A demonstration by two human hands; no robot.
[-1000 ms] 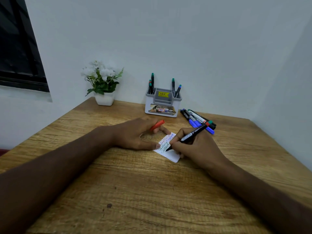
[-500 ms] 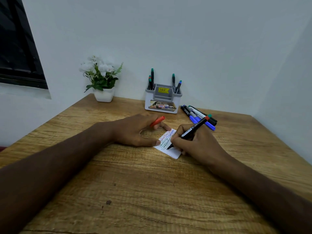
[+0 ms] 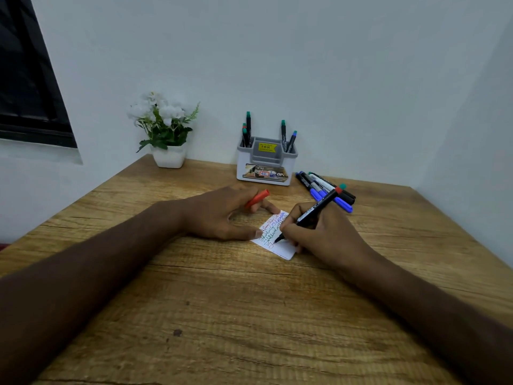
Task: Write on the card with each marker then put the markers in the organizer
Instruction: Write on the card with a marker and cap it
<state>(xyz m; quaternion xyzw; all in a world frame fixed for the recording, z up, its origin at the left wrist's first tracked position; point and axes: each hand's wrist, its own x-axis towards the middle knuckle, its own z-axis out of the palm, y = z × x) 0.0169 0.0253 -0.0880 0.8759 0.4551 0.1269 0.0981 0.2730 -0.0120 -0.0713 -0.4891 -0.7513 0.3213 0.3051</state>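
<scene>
Right hand (image 3: 327,234) pinches a black marker (image 3: 311,215) low on the barrel, tip on the card (image 3: 280,245) mid-table. Left hand (image 3: 222,212) pins the card's edge with its thumb, red cap (image 3: 258,198) tucked in its fingers. Card looks light and slidey, so keep it pinned. Organizer (image 3: 266,162) sits at the back edge, spare markers (image 3: 322,187) beside it.

Two bare forearms reach in from the bottom corners of the head view, with no sleeves, cuffs or gloves on either. The left hand (image 3: 222,215) and the right hand (image 3: 327,237) carry no rings, and neither wrist bears a watch or band. The left thumbnail is short and plain.
</scene>
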